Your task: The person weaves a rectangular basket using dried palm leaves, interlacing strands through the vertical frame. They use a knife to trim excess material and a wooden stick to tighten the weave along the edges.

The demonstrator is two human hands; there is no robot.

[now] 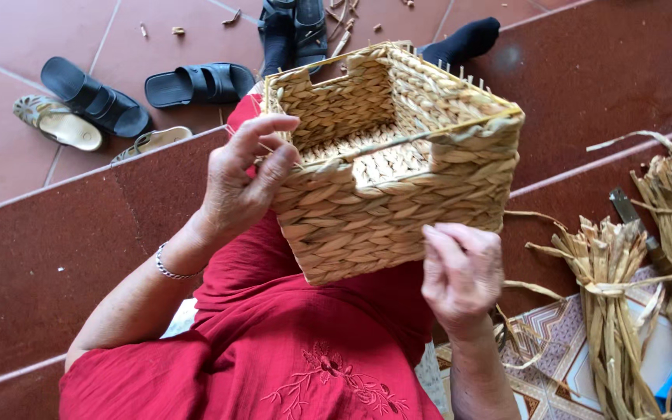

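Observation:
A square woven straw basket [398, 194] rests tilted on my lap, its open top facing me, over my red dress [289, 342]. My left hand [243, 175] grips the basket's left rim, thumb and fingers pinched on the edge near a notch. My right hand [460, 272] is closed against the basket's lower right corner, fingers curled on the weave. Thin stakes stick up along the far rim.
Bundles of dried straw [612, 295] lie on a patterned mat [561, 365] at my right, with a blade [631, 214] beside them. Black sandals [200, 82] and other slippers [60, 124] sit on the red tiled floor beyond the step. A black-socked foot [468, 39] shows past the basket.

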